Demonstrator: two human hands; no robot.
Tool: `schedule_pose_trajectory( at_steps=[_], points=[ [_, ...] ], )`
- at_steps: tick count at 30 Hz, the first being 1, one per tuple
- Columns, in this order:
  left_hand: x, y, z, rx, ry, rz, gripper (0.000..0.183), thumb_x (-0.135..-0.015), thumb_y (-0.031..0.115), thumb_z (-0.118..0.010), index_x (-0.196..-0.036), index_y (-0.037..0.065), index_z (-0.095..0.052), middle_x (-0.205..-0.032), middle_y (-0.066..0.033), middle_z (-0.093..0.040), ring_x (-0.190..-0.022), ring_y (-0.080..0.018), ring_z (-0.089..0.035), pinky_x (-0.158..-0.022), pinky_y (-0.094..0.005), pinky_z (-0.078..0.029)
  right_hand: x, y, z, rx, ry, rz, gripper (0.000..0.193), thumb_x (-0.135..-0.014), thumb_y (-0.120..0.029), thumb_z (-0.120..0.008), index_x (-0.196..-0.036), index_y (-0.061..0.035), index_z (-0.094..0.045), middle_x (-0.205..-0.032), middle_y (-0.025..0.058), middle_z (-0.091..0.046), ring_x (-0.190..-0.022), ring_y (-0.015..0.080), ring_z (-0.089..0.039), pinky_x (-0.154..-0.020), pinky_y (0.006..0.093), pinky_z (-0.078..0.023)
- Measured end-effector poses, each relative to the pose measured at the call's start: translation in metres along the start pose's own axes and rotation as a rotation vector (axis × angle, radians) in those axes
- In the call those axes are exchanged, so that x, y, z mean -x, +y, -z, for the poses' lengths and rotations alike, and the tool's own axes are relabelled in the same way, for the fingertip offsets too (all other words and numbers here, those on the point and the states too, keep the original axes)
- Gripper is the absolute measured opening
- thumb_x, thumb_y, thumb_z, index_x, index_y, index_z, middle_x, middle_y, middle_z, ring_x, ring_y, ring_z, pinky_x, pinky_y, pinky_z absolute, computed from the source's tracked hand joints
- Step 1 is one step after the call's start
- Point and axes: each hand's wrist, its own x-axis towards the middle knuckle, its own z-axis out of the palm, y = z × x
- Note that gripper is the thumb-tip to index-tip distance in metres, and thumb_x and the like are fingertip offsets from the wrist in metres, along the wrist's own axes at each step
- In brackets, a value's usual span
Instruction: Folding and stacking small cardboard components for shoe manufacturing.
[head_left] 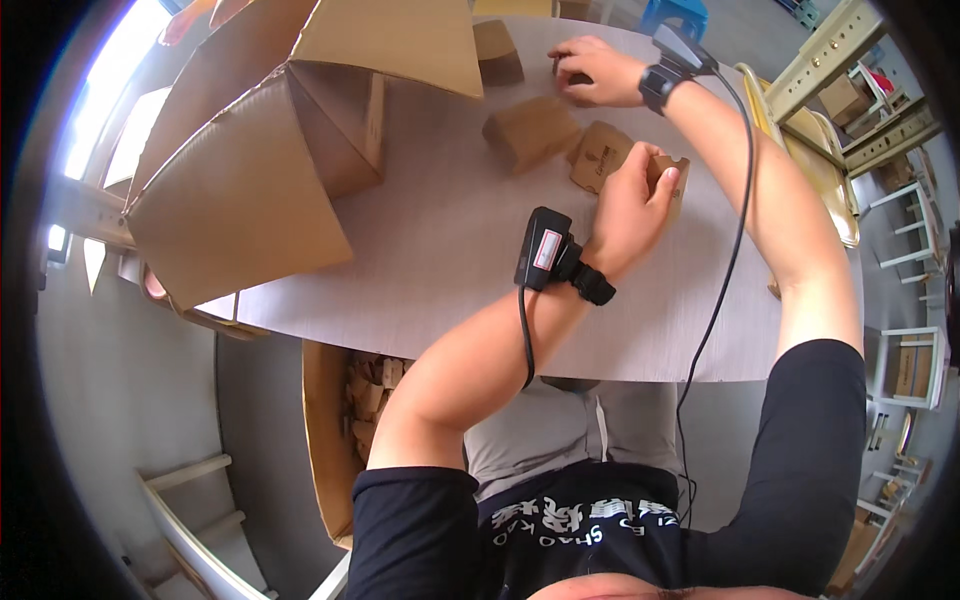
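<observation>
My left hand (632,205) is closed on a brown cardboard cup sleeve (678,178), with the thumb lying across it. Just left of those fingers a printed cardboard sleeve (598,158) lies on the table, partly covered by the hand. Farther left is a curved bundle of brown cardboard (530,132). Near the table's far edge my right hand (598,72) has its fingers curled round something dark that I cannot make out. Another brown cardboard bundle (497,52) stands left of it. Both wrists carry black strapped devices with cables.
A large open cardboard box (240,190) with raised flaps takes up the table's left side. Below the front edge, another carton (325,430) holds many cardboard pieces. A blue stool (675,14) stands beyond the table (430,250); a yellow chair (825,170) is at the right.
</observation>
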Motion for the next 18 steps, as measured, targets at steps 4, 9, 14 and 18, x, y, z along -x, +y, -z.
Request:
schedule_pose_trajectory(
  at_steps=[4, 9, 14, 18],
  points=[
    [0.0, -0.001, 0.005, 0.021, -0.127, 0.012, 0.017, -0.102, 0.015, -0.064, -0.109, 0.0, -0.058, -0.084, -0.0017, -0.063, -0.076, -0.0077, -0.055, -0.069, -0.0262, -0.049, 0.04, -0.017, 0.007, -0.033, -0.017, 0.036, 0.02, -0.098, -0.025, -0.061, -0.101, -0.0084, -0.072, -0.149, 0.0137, -0.053, -0.14, 0.0397, -0.042, -0.12, 0.0476, -0.033],
    [0.004, 0.008, 0.004, 0.111, -0.208, 0.0, 0.014, -0.102, 0.013, -0.065, -0.109, 0.001, -0.062, -0.086, 0.0026, -0.065, -0.077, -0.0041, -0.057, -0.066, -0.022, -0.049, 0.09, -0.02, 0.027, -0.245, 0.151, -0.06, 0.031, -0.105, -0.032, -0.052, -0.121, -0.0111, -0.069, -0.153, 0.0112, -0.05, -0.146, 0.0356, -0.039, -0.123, 0.0451, -0.03],
    [0.007, 0.011, 0.013, 0.097, -0.11, -0.068, 0.012, -0.103, 0.012, -0.065, -0.109, 0.002, -0.063, -0.088, 0.0012, -0.066, -0.082, -0.0054, -0.059, -0.073, -0.024, -0.052, 0.154, -0.086, 0.031, -0.928, 0.497, -0.117, 0.051, -0.11, -0.043, -0.043, -0.142, -0.0062, -0.056, -0.142, 0.0108, -0.06, -0.135, 0.0213, -0.052, -0.117, 0.0354, -0.036],
    [0.008, 0.01, -0.008, -0.034, -0.117, -0.162, 0.009, -0.105, 0.009, -0.057, -0.112, 0.004, -0.059, -0.1, -0.0011, -0.064, -0.092, -0.0066, -0.058, -0.082, -0.0248, -0.05, 0.179, -0.143, -0.005, -1.508, 0.686, -0.42, 0.05, -0.11, -0.042, -0.041, -0.14, -0.005, -0.056, -0.134, 0.0095, -0.063, -0.128, 0.0181, -0.055, -0.111, 0.0327, -0.041]
  ],
)
